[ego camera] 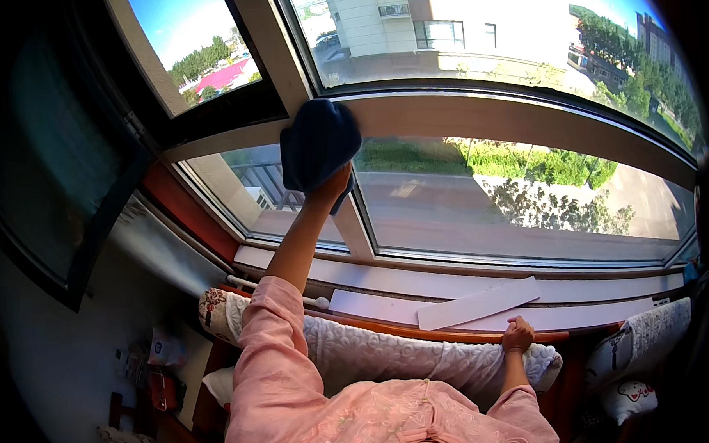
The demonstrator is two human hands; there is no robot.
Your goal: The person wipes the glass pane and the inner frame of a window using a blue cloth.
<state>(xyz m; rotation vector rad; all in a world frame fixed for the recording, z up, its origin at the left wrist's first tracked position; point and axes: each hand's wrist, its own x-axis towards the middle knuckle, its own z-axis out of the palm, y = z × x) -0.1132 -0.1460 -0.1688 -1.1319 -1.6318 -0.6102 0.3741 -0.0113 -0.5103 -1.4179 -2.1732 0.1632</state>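
Note:
A dark blue cloth [321, 143] is in my left hand [333, 180], pressed on the window frame [409, 115] where its upright and crossbar meet. The cloth covers most of the fingers, and my left arm is stretched out. Lower right, my right hand [518, 335] has its fingers curled over the wooden top rail [387, 333] of a sofa back, beside the pale quilted cover [388, 349] draped over it. Large window panes [424, 207] fill the space in front of me, above and below the crossbar.
Between sofa and window runs a sill with long white boards [580, 316]; a shorter board [480, 304] lies askew on them. A white rod [319, 302] ends near my left forearm. An inward-opened window sash [69, 272] hangs at the left. A cushion [629, 399] is at lower right.

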